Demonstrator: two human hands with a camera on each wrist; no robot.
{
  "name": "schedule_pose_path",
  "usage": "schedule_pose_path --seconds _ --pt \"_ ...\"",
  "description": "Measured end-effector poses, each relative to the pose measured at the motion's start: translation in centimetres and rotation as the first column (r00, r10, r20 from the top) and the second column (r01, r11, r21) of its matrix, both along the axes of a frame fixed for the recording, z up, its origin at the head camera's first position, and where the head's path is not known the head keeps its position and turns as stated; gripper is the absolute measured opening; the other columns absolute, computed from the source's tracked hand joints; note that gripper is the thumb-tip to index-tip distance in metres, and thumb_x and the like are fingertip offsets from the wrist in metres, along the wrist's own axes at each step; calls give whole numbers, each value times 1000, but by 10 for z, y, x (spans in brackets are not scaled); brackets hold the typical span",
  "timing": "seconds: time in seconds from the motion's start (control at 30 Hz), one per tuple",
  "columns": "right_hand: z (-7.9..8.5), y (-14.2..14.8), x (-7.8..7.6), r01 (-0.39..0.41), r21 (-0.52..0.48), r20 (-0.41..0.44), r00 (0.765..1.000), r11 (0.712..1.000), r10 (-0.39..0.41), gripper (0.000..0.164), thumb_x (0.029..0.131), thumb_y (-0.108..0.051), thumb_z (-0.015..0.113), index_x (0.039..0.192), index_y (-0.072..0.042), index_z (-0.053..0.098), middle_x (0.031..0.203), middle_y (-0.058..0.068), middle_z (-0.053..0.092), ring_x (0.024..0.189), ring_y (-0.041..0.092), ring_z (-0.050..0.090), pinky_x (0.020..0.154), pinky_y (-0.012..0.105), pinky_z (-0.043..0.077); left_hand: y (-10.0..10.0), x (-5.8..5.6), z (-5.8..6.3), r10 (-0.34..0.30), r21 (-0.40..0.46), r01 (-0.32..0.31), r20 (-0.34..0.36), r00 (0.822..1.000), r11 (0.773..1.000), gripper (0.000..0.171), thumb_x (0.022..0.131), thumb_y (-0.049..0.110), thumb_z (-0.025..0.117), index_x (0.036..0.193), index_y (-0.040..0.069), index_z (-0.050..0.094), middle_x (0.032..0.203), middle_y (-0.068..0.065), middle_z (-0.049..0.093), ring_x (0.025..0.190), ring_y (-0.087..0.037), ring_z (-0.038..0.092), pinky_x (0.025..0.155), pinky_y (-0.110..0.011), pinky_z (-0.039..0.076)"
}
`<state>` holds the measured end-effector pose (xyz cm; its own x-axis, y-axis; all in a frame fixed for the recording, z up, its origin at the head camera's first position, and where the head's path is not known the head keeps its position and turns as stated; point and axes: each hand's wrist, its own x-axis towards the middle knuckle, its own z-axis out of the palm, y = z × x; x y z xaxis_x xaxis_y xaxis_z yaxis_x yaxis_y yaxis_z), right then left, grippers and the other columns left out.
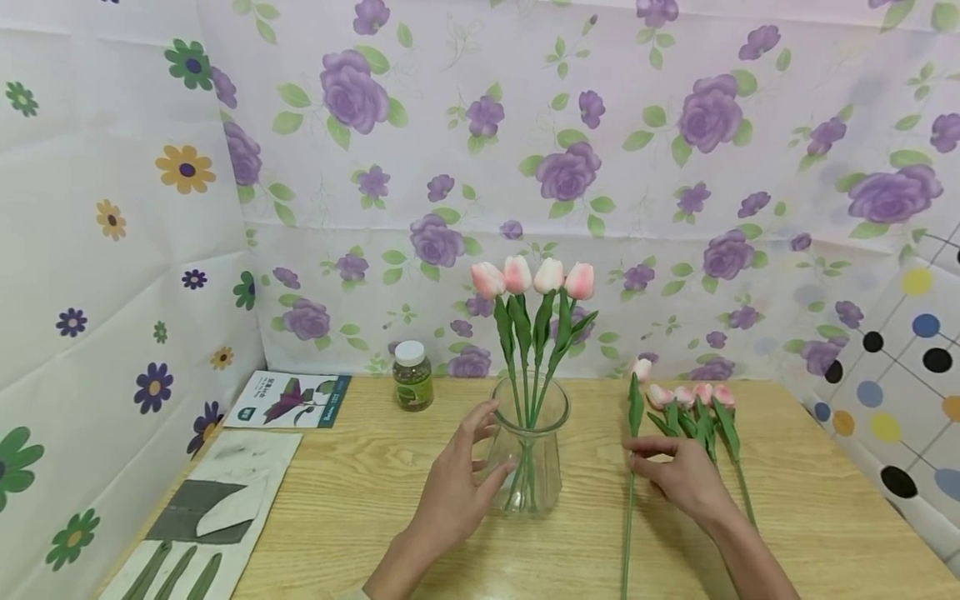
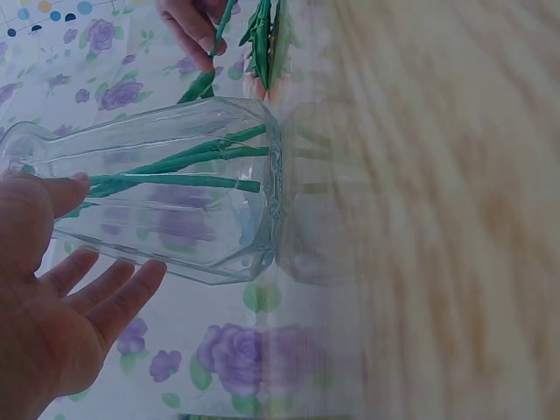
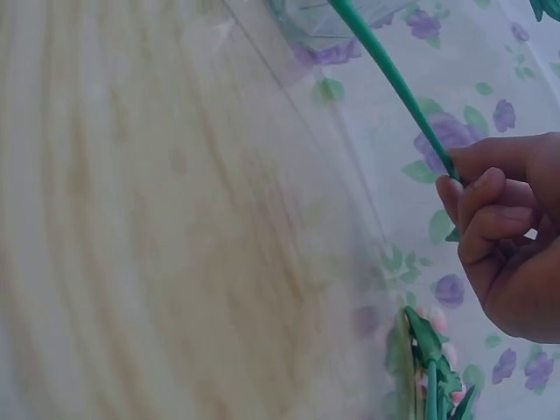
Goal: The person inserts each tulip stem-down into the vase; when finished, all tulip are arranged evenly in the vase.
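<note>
The label on the small jar (image 1: 412,377) is too small to read. The held tulip's stem (image 1: 626,542) runs off the bottom edge. The wooden table (image 3: 131,219) is blurred in both wrist views.

Head view high, facing the wall; wrist views close, sideways, sharing the glass vase (image 1: 527,458) and wooden table (image 1: 360,500).

The left hand (image 1: 457,483) reaches forward from the lower edge of the head view, forearm angled up and to the right, palm turned inward, fingers (image 2: 105,293) straight and spread. The right hand (image 1: 678,477) lies further right, forearm slanting in from the lower right, its fingers (image 3: 486,210) curled tight together.
</note>
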<state>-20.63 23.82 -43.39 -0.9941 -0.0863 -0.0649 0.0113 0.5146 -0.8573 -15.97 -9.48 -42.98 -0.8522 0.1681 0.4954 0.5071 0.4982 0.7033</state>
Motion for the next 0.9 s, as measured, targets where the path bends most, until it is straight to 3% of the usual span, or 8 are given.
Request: schedule_pose_path --seconds 0.07,0.17,0.43,0.9 --pt "1 -1 0 5 -15 -13 1000 1000 -5 37 102 -19 70 136 -3 70 112 11 70 45 7 35 42 22 36 0 0 0 -2 1 2 1 1000 1000 86 96 11 79 163 29 29 149 -12 58 130 -29 66 88 -39 67" --pt "3 -2 1 17 -52 -10 1000 999 -18 40 102 -20 71 138 -3 68 116 14 68 45 7 34 42 21 35 0 -1 0 -3 -3 3 3 1000 1000 84 96 11 78 163 28 29 149 -12 58 130 -29 66 88 -40 67" --pt "18 -10 -1 86 -218 31 996 972 -82 45 101 -21 73 142 -4 65 111 4 64 52 7 40 48 24 38 0 -1 1 -2 -8 2 9 1000 1000 86 97 11 78 163 30 28 148 -13 58 130 -31 66 87 -40 67" --pt "34 -17 -3 127 -317 -22 990 940 -141 47 99 -23 77 141 -4 66 98 -10 65 59 7 50 52 22 44 0 -1 0 -5 2 5 8 1000 1000 88 95 10 79 164 30 27 148 -13 58 130 -29 66 87 -40 67"
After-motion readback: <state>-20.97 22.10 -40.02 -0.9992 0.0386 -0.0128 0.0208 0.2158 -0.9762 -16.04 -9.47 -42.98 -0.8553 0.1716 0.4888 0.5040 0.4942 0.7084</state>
